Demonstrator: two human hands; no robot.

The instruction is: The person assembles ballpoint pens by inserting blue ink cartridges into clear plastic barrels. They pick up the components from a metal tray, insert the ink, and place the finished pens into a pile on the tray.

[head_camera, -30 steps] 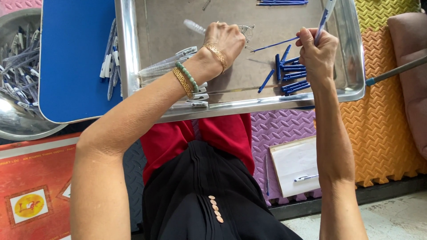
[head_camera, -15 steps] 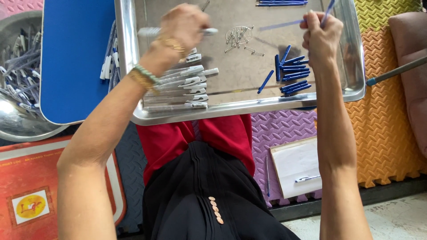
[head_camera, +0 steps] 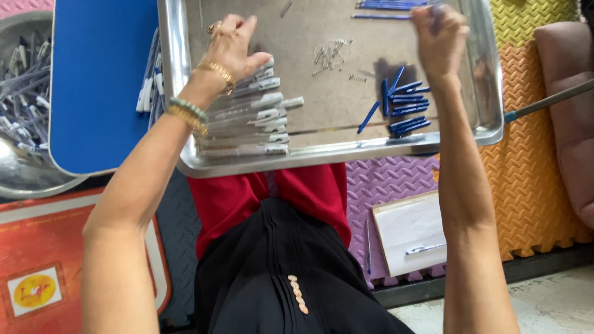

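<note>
One second back, held a clear pen barrel above the middle of the steel tray; half a second back, carried it leftward to the far end of the row of clear barrels; now shows the left hand hovering over that end of the row with fingers spread and released, nothing visibly pinched between them. Cannot say for certain which barrel in the row came last, since the palm hides the far ones. Reads, as a judgement, like one more barrel laid down beside its fellows, the row lying side by side along the tray's left part, touching or nearly so. Keeps the right hand raised over the tray's far right, clenched throughout on a thin blue piece, blurred at the fist's top and too smeared to name more closely. Leaves untouched the small heap of blue pen parts near the right rim, the loose springs in the middle, and more blue sticks at the far edge. Beside the tray, to the left: blue board, then a metal bowl of pens; lower right, on the foam mats, a clipboard with a pen on it.
</note>
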